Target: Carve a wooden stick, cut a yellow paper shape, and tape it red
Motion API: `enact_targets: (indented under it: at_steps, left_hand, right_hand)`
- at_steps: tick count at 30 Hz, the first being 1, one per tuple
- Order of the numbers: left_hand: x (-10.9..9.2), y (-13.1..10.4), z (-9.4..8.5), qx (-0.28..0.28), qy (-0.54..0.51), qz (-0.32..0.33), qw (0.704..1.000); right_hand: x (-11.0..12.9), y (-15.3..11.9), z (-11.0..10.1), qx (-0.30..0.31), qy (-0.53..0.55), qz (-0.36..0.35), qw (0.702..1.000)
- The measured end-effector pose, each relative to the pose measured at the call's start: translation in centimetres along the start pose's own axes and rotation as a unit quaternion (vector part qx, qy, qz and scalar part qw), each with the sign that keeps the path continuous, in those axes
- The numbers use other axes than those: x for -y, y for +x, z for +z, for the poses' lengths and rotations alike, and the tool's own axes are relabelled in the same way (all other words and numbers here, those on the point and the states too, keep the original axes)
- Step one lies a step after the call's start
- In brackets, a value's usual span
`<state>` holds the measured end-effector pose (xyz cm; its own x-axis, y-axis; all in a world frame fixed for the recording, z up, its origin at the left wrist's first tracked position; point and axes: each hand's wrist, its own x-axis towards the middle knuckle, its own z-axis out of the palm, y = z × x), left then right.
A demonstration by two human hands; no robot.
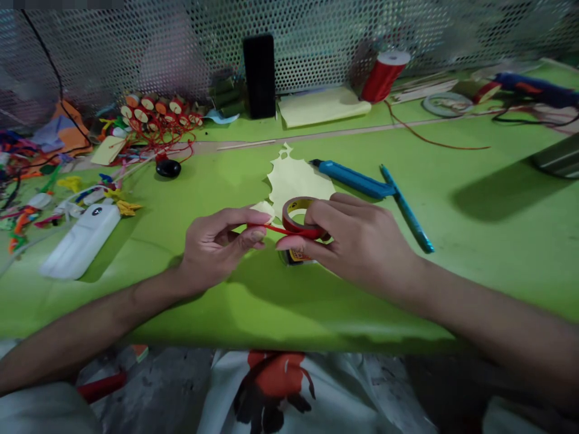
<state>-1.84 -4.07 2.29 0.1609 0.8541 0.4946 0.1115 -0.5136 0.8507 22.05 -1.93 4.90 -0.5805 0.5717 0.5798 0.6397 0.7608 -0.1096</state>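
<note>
Right fingers (308,246) hold tape roll (295,207) | left fingers (246,240) pinch red strip (276,229) | metal cylinder (560,159): inside unseen

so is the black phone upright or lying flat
Upright: the black phone stands on its short edge, long sides rising in front of the perforated mesh.

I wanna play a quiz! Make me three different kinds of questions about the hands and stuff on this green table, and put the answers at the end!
1. Pick one. The right hand holds:
A) a teal pen
B) a roll of tape
C) a white power bank

2. True or false? The black phone stands upright in front of the metal mesh.

3. Fill in the missing colour. The left hand pinches a ____ strip.

Key: 1. B; 2. true; 3. red
</note>
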Motion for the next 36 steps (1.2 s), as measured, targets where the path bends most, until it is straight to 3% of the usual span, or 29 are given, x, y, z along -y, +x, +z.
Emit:
enact_targets:
  at_steps: [7, 19, 23, 28, 36]
  left_hand:
    - [0.3, -0.3, -0.6, 0.011, 0.005, 0.009, 1.0]
    - [0.1, -0.4, -0.6, 0.076, 0.076, 0.099, 0.989]
    - [0.3, -0.4, -0.8, 0.087, 0.084, 0.079, 0.989]
    - [0.1, -0.3, -0.8, 0.087, 0.068, 0.035, 0.993]
    - [-1.3, 0.3, -0.8, 0.157, 0.098, -0.033, 0.982]
  right_hand:
    - [-0.1, 0.0, 0.2, 0.019, 0.042, 0.033, 0.998]
    - [-0.5, 0.3, 0.7, 0.069, 0.046, 0.081, 0.993]
    - [-0.6, 0.3, 0.8, 0.075, 0.045, 0.081, 0.993]
    - [-0.6, 0.2, 0.9, 0.036, 0.033, 0.047, 0.998]
    - [-0.6, -0.1, 1.0, 0.036, -0.005, 0.002, 0.999]
